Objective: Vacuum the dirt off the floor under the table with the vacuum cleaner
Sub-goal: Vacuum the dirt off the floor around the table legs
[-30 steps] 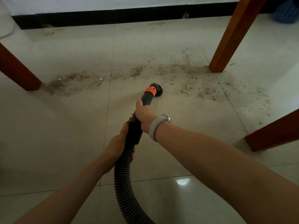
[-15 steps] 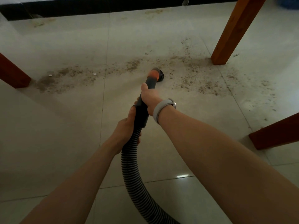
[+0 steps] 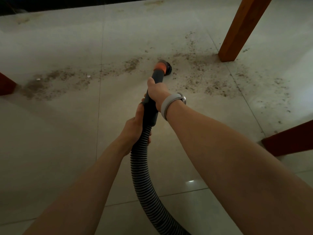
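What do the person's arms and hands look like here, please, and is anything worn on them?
Both forearms are bare, with no sleeves in view and no gloves on the left hand or right hand. The right wrist carries a pale grey wristband with a small rounded metallic piece at its outer edge. The left wrist shows nothing worn.

Three wooden legs [image 3: 240,29] in view: one orange-brown, upright, far right; one dark red at the right edge [image 3: 289,139]; one dark red at the left edge [image 3: 6,84]. Dark skirting [image 3: 50,3] along the far wall; pale wristband [image 3: 166,103]; small bright glare spot [image 3: 191,181] on a near tile.
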`<state>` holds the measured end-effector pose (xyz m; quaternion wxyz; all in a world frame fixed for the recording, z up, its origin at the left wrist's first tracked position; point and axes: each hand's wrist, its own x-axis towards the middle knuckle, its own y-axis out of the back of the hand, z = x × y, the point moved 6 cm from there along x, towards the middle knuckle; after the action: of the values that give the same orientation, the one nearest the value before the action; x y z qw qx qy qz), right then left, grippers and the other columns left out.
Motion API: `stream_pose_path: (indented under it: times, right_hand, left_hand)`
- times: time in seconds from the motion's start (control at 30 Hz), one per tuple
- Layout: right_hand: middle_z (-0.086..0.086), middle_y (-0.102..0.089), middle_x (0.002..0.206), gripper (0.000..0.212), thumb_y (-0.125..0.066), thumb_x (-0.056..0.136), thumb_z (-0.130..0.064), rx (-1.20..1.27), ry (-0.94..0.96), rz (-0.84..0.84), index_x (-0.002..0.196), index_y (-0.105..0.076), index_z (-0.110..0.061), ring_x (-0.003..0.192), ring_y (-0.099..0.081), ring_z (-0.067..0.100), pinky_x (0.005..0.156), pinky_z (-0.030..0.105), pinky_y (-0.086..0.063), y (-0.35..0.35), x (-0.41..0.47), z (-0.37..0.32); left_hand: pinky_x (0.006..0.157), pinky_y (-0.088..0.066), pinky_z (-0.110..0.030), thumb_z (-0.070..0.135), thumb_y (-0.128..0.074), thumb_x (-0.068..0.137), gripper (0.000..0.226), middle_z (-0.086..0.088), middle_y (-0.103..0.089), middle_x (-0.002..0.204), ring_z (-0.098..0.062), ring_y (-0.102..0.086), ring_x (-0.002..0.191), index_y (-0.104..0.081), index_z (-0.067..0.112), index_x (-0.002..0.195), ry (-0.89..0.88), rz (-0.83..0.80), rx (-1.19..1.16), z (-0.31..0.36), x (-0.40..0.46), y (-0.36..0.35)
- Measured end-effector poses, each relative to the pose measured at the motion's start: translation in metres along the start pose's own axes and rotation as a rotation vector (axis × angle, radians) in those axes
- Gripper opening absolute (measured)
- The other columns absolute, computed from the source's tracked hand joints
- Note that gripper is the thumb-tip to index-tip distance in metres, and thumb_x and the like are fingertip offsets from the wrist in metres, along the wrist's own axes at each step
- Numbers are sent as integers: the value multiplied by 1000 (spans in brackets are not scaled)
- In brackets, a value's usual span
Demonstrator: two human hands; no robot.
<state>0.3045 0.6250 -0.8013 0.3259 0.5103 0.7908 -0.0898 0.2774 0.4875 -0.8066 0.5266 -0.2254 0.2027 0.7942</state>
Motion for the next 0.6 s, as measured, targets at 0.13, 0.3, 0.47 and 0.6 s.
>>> stream_pose_path:
  times: [0.13,0.3,0.47,0.6]
  right_hand:
    - [17,-65,97,45,-33,99,-42,29,17,29,74,-47,-7,96,-66,32,89,47,-52,5,6,0]
    - [16,-64,94,42,-36,98,-42,70,-18,35,75,-45,-8,93,-66,32,88,46,-53,13,9,4]
    - [17,-65,97,44,-36,98,-43,67,-20,34,79,-48,-5,92,-66,33,88,47,-53,15,7,4]
    - [13,-62,89,41,-40,98,-42,122,-36,23,74,-44,-9,93,-66,33,88,47,-53,17,0,9]
  left_hand:
    - [49,-48,-29,72,-26,86,76,-10,-55,62,-21,-54,48,-57,3,85,7,-33,21,3,5,-5]
    - [48,-47,-29,74,-27,84,76,-9,-55,62,-21,-53,49,-56,4,85,19,-62,19,3,9,-11]
    - [49,-48,-29,72,-26,86,75,-10,-55,63,-21,-53,48,-56,4,87,26,-71,34,3,8,-11]
    - [50,-48,-31,73,-27,84,77,-11,-55,64,-22,-54,49,-56,2,88,19,-68,38,0,5,-9]
